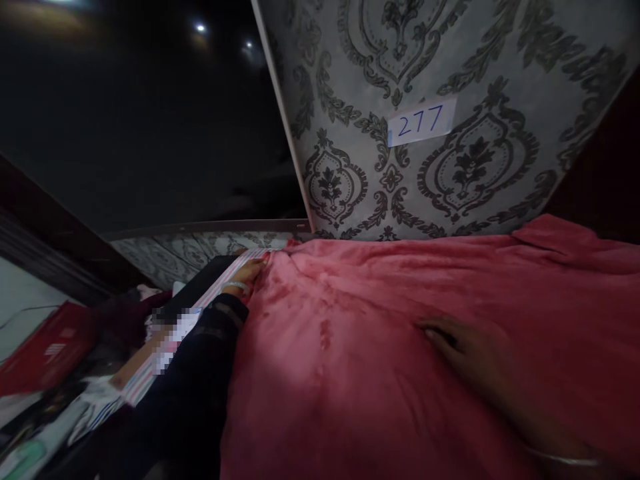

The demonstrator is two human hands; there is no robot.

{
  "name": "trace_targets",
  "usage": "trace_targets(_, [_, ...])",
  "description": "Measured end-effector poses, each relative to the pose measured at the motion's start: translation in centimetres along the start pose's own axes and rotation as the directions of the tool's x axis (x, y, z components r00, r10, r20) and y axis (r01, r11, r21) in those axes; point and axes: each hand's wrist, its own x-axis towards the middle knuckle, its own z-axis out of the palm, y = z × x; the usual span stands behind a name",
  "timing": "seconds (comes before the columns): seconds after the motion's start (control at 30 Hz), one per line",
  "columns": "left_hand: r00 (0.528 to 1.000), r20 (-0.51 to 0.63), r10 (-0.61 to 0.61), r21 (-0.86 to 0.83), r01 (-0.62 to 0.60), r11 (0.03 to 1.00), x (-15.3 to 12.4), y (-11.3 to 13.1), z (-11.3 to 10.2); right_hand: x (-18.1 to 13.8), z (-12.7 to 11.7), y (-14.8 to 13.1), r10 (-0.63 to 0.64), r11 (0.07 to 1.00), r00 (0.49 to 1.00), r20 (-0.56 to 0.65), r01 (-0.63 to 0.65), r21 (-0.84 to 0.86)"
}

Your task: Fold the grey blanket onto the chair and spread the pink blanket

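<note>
A pink-red plush blanket (360, 333) spreads across the lower middle and right. At its far left edge, my left hand (249, 273) grips the cloth, with creases running out from the fingers; the fingertips are partly hidden. A bracelet circles that wrist below a dark sleeve (200, 373). My right hand (473, 350) rests on top of the blanket with thumb and forefinger apart, and a thin bangle shows at its wrist. Beside my left arm lies a striped cloth (220, 283) in white, pink and blue.
A patterned wall (390, 177) with a paper label (423, 123) reading 277 rises behind the blanket. At the upper left is a dark glossy panel (165, 133). A red bag-like item (50, 347) and heaped clothes (95, 407) lie at the lower left.
</note>
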Motion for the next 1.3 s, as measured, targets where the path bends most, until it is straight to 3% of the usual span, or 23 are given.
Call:
trace_targets(0.2, [0.959,0.264,-0.106,-0.213,0.165,0.963,-11.5,-5.4,-4.5,-0.3,1.9,2.4,0.035,0.998,0.999,-0.025,-0.033,0.060])
trace_targets(0.3, [0.970,0.220,-0.102,-0.233,0.153,0.960,-16.6,-8.7,-6.4,-0.2,2.3,2.7,0.045,0.998,0.998,-0.032,-0.043,0.050])
trace_targets(0.43, [0.994,0.074,-0.086,-0.091,0.093,0.992,-20.8,-11.0,-8.1,-0.5,2.0,1.2,0.034,0.999,0.999,-0.014,-0.034,-0.025])
trace_targets(0.57, [1.000,0.016,-0.006,0.187,0.003,0.982,-23.0,-10.9,-8.8,-4.5,1.0,-1.5,-0.052,0.995,0.993,0.101,0.061,-0.081])
trace_targets(0.7, [0.997,0.036,0.070,0.291,-0.077,0.953,-24.4,-10.1,-8.4,-13.5,-0.8,-3.4,-0.138,0.980,0.950,0.280,0.172,-0.098])
trace_targets(0.8, [0.987,0.022,0.162,0.277,-0.161,0.947,-25.4,-9.8,-7.5,-20.3,-2.2,-3.9,-0.119,0.976,0.952,0.281,0.164,-0.143])
trace_targets(0.9, [0.981,-0.015,0.193,0.295,-0.180,0.938,-26.4,-9.7,-6.5,-24.3,-2.7,-4.3,-0.130,0.968,0.966,0.223,0.172,-0.181])
trace_targets(1.1, [0.982,-0.168,0.088,0.167,-0.060,0.984,-26.8,-9.6,-6.5,-23.6,-1.3,-6.1,-0.084,0.957,0.992,0.096,0.107,-0.269])
trace_targets(1.2, [0.993,-0.111,0.045,0.099,-0.034,0.994,-26.5,-9.8,-7.5,-22.1,-1.1,-7.3,-0.063,0.970,0.989,0.132,0.092,-0.226])
trace_targets(1.3, [0.998,-0.039,-0.045,-0.164,0.038,0.986,-26.0,-10.3,-8.4,-21.3,-1.4,-8.1,-0.045,0.989,0.986,0.159,0.067,-0.131])
